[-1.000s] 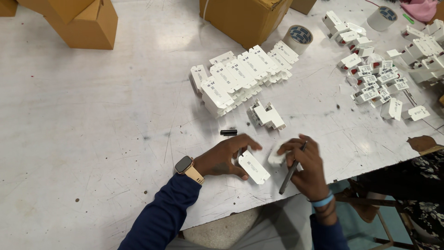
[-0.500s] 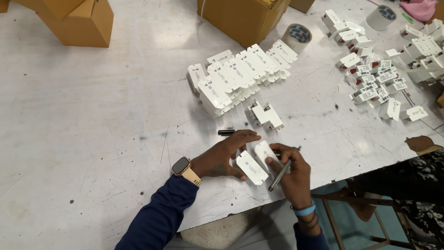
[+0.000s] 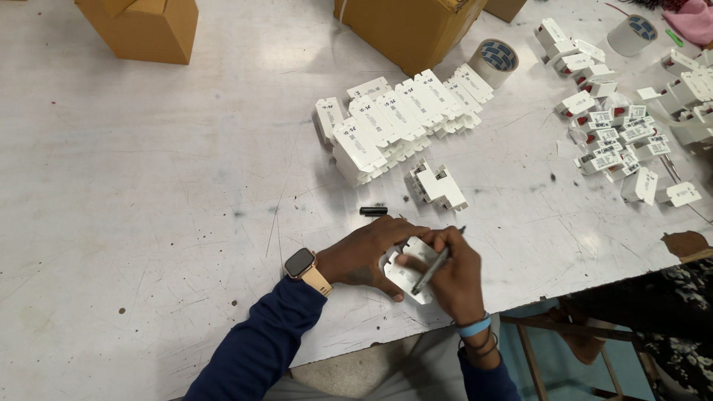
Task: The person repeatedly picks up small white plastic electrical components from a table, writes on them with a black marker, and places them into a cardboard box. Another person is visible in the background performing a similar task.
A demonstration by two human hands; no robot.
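- The left hand point(image 3: 368, 252) lies low in the middle of the frame, fingers curled over the left edge of a small white plastic part point(image 3: 407, 273), pinning it to the table point(image 3: 148, 223)
- The right hand point(image 3: 451, 278) sits just right of it, fingers pinched round a dark pen point(image 3: 434, 267) whose tip rests on the white part's top face; the thumb also touches the part
- The white part lies flat between the two hands, near the table's front edge, partly hidden by the fingers
- A black pen cap point(image 3: 373, 212) lies on the table just above the left hand, apart from it
- A smartwatch point(image 3: 299, 263) with a tan strap is on the left wrist above a dark blue sleeve; a blue band point(image 3: 474, 327) circles the right wrist
- Above the hands, at centre frame, a small cluster of white parts point(image 3: 437, 186) stands by itself
- Higher still, a long packed row of white parts point(image 3: 397, 119) runs aslant towards the upper right
- A roll of tape point(image 3: 494, 62) lies at the row's far end, beside a cardboard box point(image 3: 405, 26)
- Another cardboard box point(image 3: 141, 26) stands at the upper left
- A loose heap of white parts point(image 3: 624, 134) with small red marks fills the upper right, with a second tape roll point(image 3: 631, 33) behind it
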